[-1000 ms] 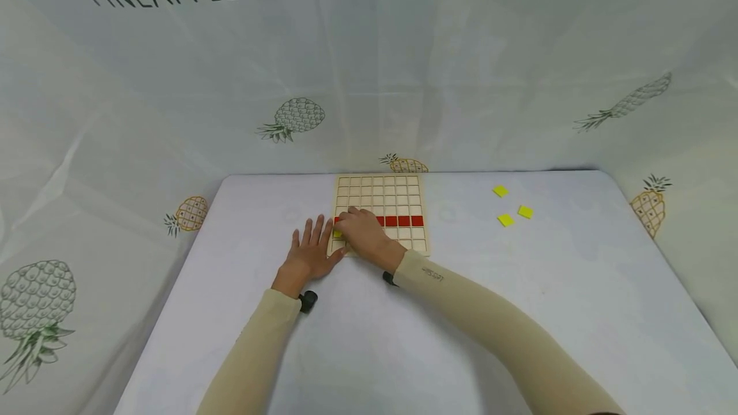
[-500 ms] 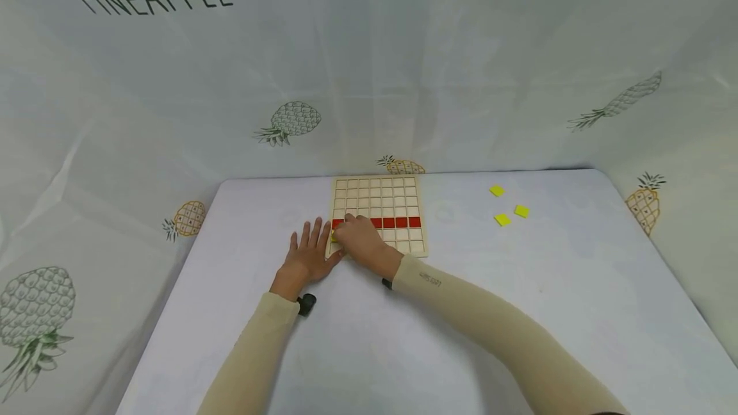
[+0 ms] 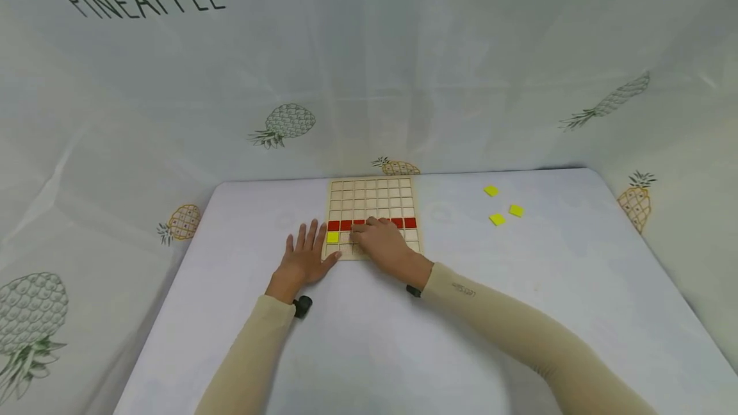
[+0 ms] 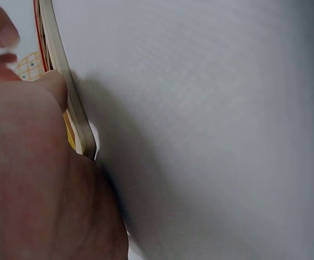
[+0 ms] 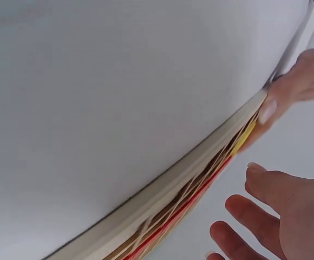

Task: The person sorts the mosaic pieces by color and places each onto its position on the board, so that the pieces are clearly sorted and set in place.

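A square wooden grid board (image 3: 373, 195) lies at the far middle of the table. A row of red tiles (image 3: 410, 223) crosses it, partly behind my right hand (image 3: 387, 245). One yellow tile (image 3: 333, 237) sits in the leftmost cell of the row just below. My left hand (image 3: 301, 260) lies against the board's left side, fingers straight, thumb at the near-left corner; the left wrist view shows the thumb (image 4: 53, 86) on the board's edge (image 4: 70, 89). My right hand hovers over the lower rows, and the right wrist view shows its thumb and fingers (image 5: 252, 216) apart, with nothing between them.
Three loose yellow tiles (image 3: 498, 219) lie on the white table (image 3: 461, 351) to the right of the board. Behind the table hangs a pale curtain (image 3: 369, 50) printed with pineapples. The table's far edge runs close behind the board.
My right hand has left the yellow tile at the board's left end and moved right, so that tile is uncovered. My left hand stays at the board's side. The view has shifted slightly.
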Available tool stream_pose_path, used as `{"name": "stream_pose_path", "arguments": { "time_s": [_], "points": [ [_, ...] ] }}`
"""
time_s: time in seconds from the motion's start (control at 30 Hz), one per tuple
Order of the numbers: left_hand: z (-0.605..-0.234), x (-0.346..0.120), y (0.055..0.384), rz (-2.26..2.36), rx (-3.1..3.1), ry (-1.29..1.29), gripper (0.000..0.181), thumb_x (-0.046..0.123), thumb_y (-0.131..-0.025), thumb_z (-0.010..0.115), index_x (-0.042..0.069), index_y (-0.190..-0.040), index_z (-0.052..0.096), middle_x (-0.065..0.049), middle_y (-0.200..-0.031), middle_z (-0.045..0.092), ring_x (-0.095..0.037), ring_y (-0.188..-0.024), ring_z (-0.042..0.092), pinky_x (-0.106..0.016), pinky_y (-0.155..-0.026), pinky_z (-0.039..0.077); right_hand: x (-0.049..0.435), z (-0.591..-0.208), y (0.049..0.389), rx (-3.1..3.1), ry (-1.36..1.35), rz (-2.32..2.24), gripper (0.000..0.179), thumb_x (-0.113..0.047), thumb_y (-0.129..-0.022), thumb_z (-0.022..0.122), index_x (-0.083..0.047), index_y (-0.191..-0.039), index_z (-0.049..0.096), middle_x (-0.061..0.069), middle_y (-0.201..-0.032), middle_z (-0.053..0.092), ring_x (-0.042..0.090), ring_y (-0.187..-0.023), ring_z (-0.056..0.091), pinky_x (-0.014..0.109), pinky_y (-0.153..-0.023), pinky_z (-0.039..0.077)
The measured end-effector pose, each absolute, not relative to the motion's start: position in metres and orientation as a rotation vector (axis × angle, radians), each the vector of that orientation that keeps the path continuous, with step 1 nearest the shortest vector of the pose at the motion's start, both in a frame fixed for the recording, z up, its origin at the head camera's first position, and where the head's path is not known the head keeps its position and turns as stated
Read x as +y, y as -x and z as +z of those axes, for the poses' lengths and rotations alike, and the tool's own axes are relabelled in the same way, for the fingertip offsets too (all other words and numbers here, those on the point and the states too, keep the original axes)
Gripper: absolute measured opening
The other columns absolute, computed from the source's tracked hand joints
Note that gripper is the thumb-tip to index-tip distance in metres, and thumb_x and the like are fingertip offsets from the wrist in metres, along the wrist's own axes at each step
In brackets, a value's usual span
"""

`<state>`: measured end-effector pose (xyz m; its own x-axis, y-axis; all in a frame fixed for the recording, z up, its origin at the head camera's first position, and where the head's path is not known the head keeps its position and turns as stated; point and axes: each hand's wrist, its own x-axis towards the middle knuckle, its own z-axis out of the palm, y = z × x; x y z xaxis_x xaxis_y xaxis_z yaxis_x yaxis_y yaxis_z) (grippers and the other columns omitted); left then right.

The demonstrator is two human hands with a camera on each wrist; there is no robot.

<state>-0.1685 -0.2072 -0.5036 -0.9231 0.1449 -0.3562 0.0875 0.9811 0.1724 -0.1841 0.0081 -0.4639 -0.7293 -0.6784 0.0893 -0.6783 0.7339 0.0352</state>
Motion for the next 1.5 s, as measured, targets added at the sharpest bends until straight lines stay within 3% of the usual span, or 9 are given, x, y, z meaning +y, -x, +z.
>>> {"name": "stream_pose_path", "arguments": {
  "time_s": [0.23,0.53,1.13,1.5],
  "points": [
    [-0.508,-0.209,0.169,0.205,2.756,-0.163,0.09,0.06,-0.109,0.04,0.007,-0.17,0.0,-0.019,-0.177,-0.009,-0.043,-0.163,-0.008,-0.065,-0.128,-0.002,0.06,-0.467,0.184,-2.785,-1.018,0.1,0.033,-0.018,-0.094,0.082,-0.019,-0.127,0.078,-0.001,-0.138,0.072,0.022,-0.116,0.068,0.039,-0.097,0.057],
    [-0.508,-0.209,0.169,0.234,2.761,-0.172,0.09,0.057,-0.109,0.042,0.005,-0.17,0.0,-0.02,-0.177,-0.008,-0.044,-0.162,-0.009,-0.065,-0.128,-0.003,0.124,-0.465,0.182,-2.765,-0.896,0.139,0.034,-0.014,-0.09,0.085,-0.013,-0.123,0.079,0.006,-0.135,0.073,0.027,-0.115,0.069,0.047,-0.099,0.057],
    [-0.508,-0.211,0.17,0.236,2.746,-0.182,0.091,0.06,-0.108,0.04,0.007,-0.17,-0.002,-0.018,-0.177,-0.01,-0.044,-0.162,-0.01,-0.066,-0.128,-0.003,0.231,-0.466,0.19,-2.811,-0.732,0.157,0.042,-0.005,-0.09,0.082,-0.003,-0.131,0.074,0.017,-0.139,0.069,0.037,-0.12,0.067,0.056,-0.097,0.056],
    [-0.504,-0.208,0.168,0.268,2.758,-0.195,0.089,0.056,-0.109,0.041,0.005,-0.17,0.001,-0.02,-0.177,-0.007,-0.044,-0.162,-0.009,-0.066,-0.127,-0.003,0.272,-0.468,0.194,-2.869,-0.667,0.126,0.048,-0.001,-0.09,0.082,0.002,-0.136,0.069,0.024,-0.14,0.066,0.044,-0.122,0.065,0.06,-0.095,0.056]
  ]
}}
